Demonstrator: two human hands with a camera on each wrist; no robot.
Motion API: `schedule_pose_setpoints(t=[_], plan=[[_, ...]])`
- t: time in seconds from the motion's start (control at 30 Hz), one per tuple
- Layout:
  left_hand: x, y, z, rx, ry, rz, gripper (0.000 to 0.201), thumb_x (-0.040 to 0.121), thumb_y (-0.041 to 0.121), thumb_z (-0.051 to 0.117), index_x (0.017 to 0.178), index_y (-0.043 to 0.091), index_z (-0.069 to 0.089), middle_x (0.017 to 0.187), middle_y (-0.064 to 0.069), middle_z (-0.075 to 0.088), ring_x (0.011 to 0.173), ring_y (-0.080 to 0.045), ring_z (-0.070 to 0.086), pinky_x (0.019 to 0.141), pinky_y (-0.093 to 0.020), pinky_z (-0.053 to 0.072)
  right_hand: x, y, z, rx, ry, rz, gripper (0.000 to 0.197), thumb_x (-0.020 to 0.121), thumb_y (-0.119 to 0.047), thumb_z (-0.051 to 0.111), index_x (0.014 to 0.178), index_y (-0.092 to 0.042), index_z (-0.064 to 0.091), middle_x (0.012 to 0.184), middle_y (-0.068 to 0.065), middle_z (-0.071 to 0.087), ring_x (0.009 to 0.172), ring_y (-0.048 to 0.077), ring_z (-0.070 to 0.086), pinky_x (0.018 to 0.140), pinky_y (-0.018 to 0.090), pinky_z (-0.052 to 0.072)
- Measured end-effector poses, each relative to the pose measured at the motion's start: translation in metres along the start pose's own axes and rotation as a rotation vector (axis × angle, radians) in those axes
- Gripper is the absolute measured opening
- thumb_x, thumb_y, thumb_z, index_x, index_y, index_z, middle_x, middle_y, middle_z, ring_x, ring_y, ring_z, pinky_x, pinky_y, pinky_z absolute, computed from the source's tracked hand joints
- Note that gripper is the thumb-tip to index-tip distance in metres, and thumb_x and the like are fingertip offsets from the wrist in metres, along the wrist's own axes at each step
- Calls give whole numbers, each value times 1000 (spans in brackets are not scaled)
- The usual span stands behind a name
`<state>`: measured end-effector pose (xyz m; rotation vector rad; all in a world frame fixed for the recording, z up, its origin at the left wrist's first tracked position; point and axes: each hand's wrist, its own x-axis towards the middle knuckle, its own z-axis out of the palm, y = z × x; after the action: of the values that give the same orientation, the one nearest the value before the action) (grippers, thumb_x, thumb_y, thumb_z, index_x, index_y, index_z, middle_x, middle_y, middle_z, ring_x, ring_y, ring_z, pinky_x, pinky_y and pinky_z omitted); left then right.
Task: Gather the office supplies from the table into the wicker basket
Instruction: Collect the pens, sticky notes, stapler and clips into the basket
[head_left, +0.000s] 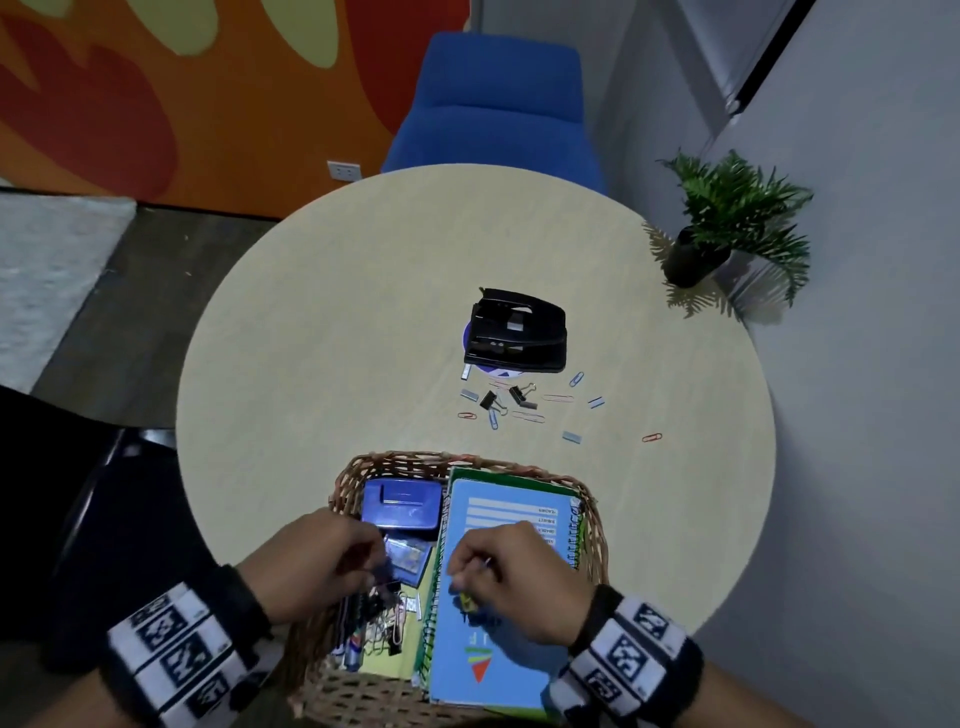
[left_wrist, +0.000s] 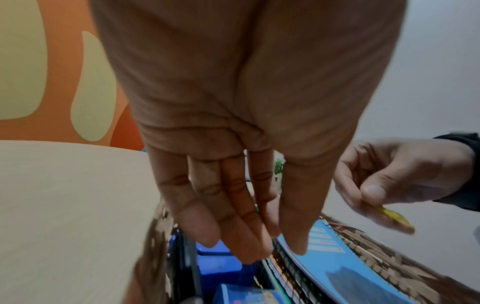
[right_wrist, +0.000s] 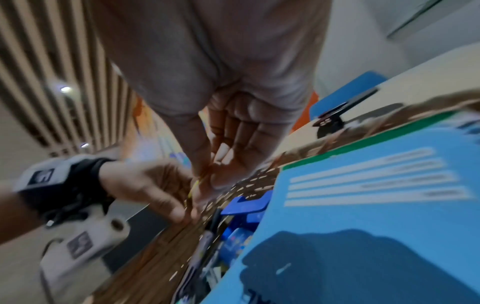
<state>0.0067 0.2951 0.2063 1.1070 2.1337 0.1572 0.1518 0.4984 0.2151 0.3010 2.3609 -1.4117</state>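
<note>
The brown woven wicker basket (head_left: 358, 470) sits at the near edge of the round pale wooden table (head_left: 322, 322) and contains a light-blue spiral-bound notebook (head_left: 498, 649), a blue plastic hole punch (head_left: 402, 504), pens and loose clips. Above the basket, the left hand (head_left: 317, 564) points down with its fingers (left_wrist: 207, 222) straight and pressed together, holding nothing visible, while the right hand (head_left: 514, 577) pinches a small yellow item (left_wrist: 394, 219), too blurred to identify. A black metal hole punch (head_left: 514, 332), black binder clips (head_left: 501, 397) and coloured paper clips (head_left: 652, 437) lie on the table beyond the basket.
</note>
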Motion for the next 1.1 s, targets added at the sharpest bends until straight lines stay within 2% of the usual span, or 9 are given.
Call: schedule_pose_setpoints(t=[0.1, 0.27, 0.5, 0.63, 0.7, 0.8, 0.9, 1.0, 1.1], plan=[[-9, -6, -9, -53, 90, 4, 6, 74, 37, 57, 79, 35, 55, 72, 18, 63, 67, 3, 55, 67, -25, 48, 11, -15, 18, -49, -62, -62, 22, 92, -5, 46, 92, -7, 68, 88, 15, 74, 78, 26, 72, 63, 16, 51], [3, -8, -39, -30, 231, -24, 22, 74, 54, 48, 81, 35, 57, 74, 16, 67, 71, 3, 60, 66, -28, 52, 17, -24, 25, -27, -121, -102, 22, 95, -10, 50, 108, -9, 68, 101, 13, 74, 88, 26, 69, 83, 30, 56], [113, 9, -123, -123, 508, -29, 6, 85, 26, 64, 82, 22, 67, 77, 5, 69, 73, -17, 65, 73, -33, 54, 4, 38, -75, 23, 476, -5, 13, 91, -12, 60, 100, -14, 70, 94, 3, 72, 84, 14, 68, 74, 19, 56], [195, 12, -129, -107, 356, -153, 16, 85, 24, 65, 91, 10, 70, 92, -7, 72, 87, -24, 64, 81, -32, 49, 16, 123, -139, -259, 691, 180, 26, 92, -7, 55, 116, -9, 65, 124, 11, 64, 105, 22, 64, 91, 23, 49], [225, 15, -118, -89, 254, -216, 18, 83, 23, 65, 92, 8, 72, 98, -12, 72, 93, -29, 65, 81, -33, 50, 23, 160, -153, -440, 588, 278, 42, 92, -4, 51, 134, -11, 52, 148, 8, 43, 132, 26, 46, 108, 31, 36], [256, 18, -102, -43, 123, -296, 27, 79, 33, 69, 91, 8, 73, 94, -12, 72, 91, -31, 66, 76, -33, 51, 32, 191, -157, -561, 412, 326, 69, 88, 6, 50, 150, -19, 28, 161, 0, 17, 147, 23, 21, 117, 33, 26], [272, 21, -93, 15, 104, -346, 39, 71, 44, 75, 81, 7, 72, 75, -10, 68, 77, -30, 65, 64, -29, 48, 33, 200, -148, -597, 428, 328, 64, 84, 8, 54, 144, -13, 41, 156, 5, 32, 142, 26, 32, 112, 37, 37], [278, 23, -89, 12, 137, -394, 34, 69, 39, 79, 63, 10, 62, 57, -3, 58, 62, -27, 59, 58, -28, 44, 32, 212, -135, -592, 595, 272, 47, 65, 17, 72, 108, -1, 70, 119, 20, 66, 106, 37, 65, 85, 42, 55], [277, 26, -91, -5, 137, -416, 31, 69, 33, 79, 60, 11, 59, 56, -4, 57, 61, -28, 59, 58, -29, 44, 29, 214, -127, -521, 648, 264, 31, 62, 18, 73, 86, -1, 74, 93, 17, 71, 81, 35, 68, 68, 36, 56]])
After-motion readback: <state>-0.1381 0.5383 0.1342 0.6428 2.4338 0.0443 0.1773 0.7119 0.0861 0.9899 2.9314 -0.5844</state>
